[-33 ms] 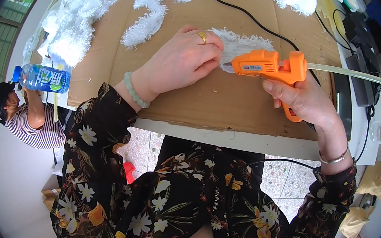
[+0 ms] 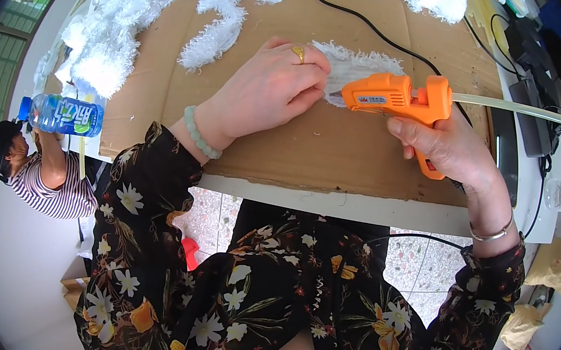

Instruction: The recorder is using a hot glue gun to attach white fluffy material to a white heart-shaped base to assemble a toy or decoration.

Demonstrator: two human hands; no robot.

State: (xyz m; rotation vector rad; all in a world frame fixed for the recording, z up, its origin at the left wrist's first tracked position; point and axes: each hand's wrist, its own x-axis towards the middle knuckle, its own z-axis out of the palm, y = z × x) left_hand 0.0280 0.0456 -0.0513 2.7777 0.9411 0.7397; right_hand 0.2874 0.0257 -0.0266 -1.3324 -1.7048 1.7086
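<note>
My right hand (image 2: 447, 142) is wrapped round the handle of an orange hot glue gun (image 2: 390, 96). A long pale glue stick (image 2: 530, 108) sticks out of its back end toward the right. The gun's nozzle points left, at the near edge of a small white fabric piece with a shaggy fringe (image 2: 369, 64), which lies on the cardboard. My left hand (image 2: 273, 88) is closed at that piece's left end, its fingers curled and pinching there. The fingertips are mostly hidden behind the hand, and the gun covers part of the fabric.
Cardboard (image 2: 255, 151) covers the white table. More white shaggy fabric (image 2: 113, 31) lies at the left and far side. A black cable (image 2: 373, 26) crosses the board. A blue-capped bottle (image 2: 66, 116) is at the left edge, near a person in a striped shirt (image 2: 51, 183). Black adapters (image 2: 533, 114) are at right.
</note>
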